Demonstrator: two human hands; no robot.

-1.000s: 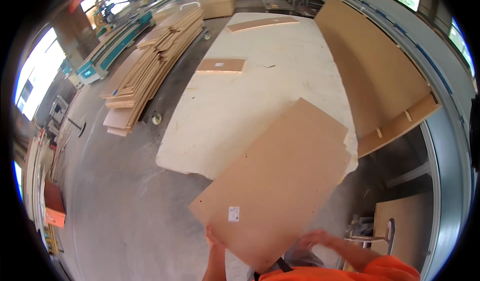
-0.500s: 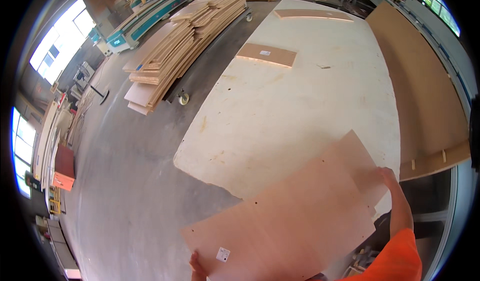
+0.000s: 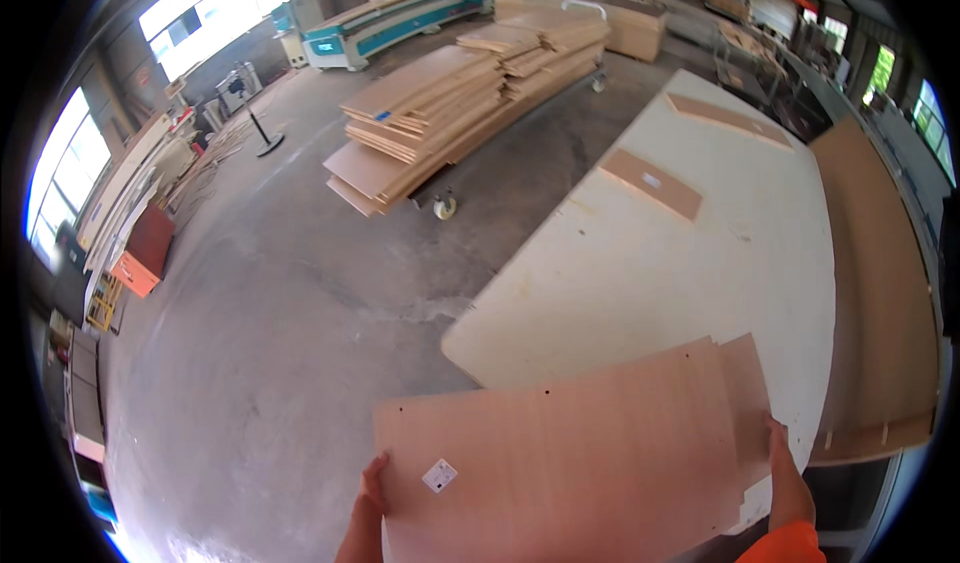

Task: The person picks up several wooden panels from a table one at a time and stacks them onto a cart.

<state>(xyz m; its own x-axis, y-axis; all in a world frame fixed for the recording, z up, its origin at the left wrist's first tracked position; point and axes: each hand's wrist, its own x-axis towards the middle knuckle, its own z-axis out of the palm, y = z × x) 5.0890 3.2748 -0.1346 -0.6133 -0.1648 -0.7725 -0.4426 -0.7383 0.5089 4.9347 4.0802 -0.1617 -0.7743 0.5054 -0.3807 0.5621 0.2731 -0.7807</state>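
Note:
A wide light-brown wood panel point(image 3: 590, 463) with small dark holes and a white label point(image 3: 440, 476) is held in front of me. Its left edge is in my left hand point(image 3: 374, 485), thumb over the face and the other fingers hidden behind. Another brown board point(image 3: 748, 388) sticks out from under its right end. My right hand point(image 3: 775, 438) is closed around that end, fingers partly hidden. Beneath the panels' far right part lies a large white tabletop point(image 3: 650, 283). Two smaller brown boards rest at its far end, a labelled piece point(image 3: 652, 183) and a longer strip point(image 3: 730, 120).
A tall stack of panels point(image 3: 430, 113) stands on a wheeled cart ahead, with a teal machine point(image 3: 400, 25) behind it. A big brown board point(image 3: 885, 293) lies along the table's right side. An orange box point(image 3: 145, 251) and a stand point(image 3: 258, 128) are on the left floor.
My view has swung left, so the table appears further right. The panels' left end has come up and they sit more level across the view. Both hands keep their hold.

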